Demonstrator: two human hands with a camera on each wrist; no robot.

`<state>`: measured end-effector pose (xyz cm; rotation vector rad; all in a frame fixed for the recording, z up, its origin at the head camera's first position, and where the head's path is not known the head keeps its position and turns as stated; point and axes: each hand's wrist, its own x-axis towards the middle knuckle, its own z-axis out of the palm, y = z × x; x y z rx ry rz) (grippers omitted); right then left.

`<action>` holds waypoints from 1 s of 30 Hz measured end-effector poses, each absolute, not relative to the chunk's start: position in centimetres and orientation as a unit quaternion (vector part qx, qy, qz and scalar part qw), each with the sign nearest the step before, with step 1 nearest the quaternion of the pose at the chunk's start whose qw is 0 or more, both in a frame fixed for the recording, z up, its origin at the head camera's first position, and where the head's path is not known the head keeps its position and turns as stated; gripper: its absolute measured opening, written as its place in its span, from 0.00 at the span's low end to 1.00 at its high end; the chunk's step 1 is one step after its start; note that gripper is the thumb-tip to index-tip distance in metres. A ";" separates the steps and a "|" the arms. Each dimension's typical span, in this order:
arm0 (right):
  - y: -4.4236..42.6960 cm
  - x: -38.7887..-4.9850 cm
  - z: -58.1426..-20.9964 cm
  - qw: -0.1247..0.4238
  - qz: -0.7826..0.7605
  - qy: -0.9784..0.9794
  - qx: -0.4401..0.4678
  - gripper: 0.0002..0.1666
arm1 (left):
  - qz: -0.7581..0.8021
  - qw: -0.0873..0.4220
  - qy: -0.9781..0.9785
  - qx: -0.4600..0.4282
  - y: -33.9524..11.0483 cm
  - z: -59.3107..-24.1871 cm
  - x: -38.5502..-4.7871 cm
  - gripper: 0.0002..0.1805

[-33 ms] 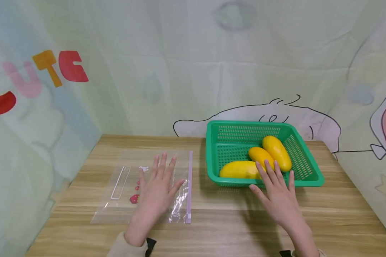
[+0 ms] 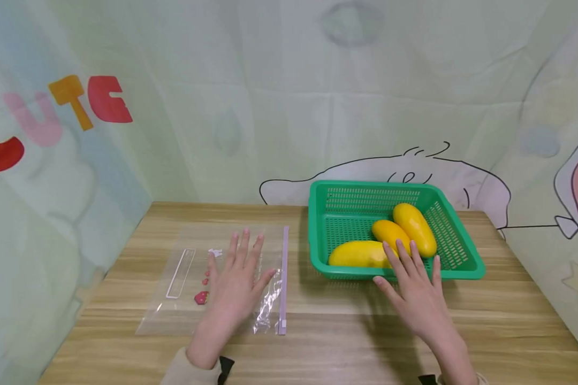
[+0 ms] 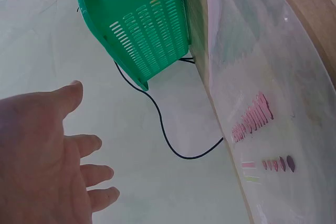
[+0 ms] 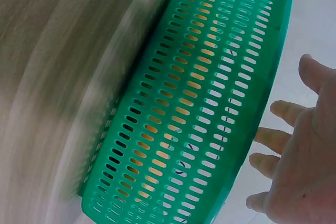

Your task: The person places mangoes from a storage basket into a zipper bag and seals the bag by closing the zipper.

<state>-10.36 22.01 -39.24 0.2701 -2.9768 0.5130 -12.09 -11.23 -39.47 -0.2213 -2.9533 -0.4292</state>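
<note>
My left hand point(image 2: 236, 289) hovers palm down with spread fingers over a clear zip bag point(image 2: 180, 315), which lies flat on the table. The bag has a purple slider strip point(image 2: 284, 278) along its right edge and small printed pictures, partly hidden by the hand. A gap between this hand and the bag shows in the left wrist view. Three yellow mangoes point(image 2: 361, 254) lie in a green plastic basket point(image 2: 314, 235). In front of its near rim, my right hand point(image 2: 416, 302) is held up with fingers apart, holding nothing; its fingertips overlap the front mango in the head view.
The wood-grain table point(image 2: 332, 347) carries both the bag and the basket. A printed curtain point(image 2: 197, 107) hangs close behind the table and along both sides. Slots in the basket wall point(image 4: 194, 98) let yellow show through.
</note>
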 end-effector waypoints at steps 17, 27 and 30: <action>22.9 -11.0 -39.4 0.099 0.194 -0.970 0.103 0.41 | -0.167 0.087 -0.977 -0.096 -11.2 -39.7 -12.4 0.40; 24.0 -11.3 -39.6 0.147 0.221 -0.958 0.106 0.38 | -0.217 0.098 -0.964 -0.121 -10.2 -39.9 -12.9 0.37; 24.3 -11.2 -39.7 0.156 0.232 -0.955 0.102 0.37 | -0.231 0.102 -0.959 -0.126 -9.7 -40.0 -13.0 0.37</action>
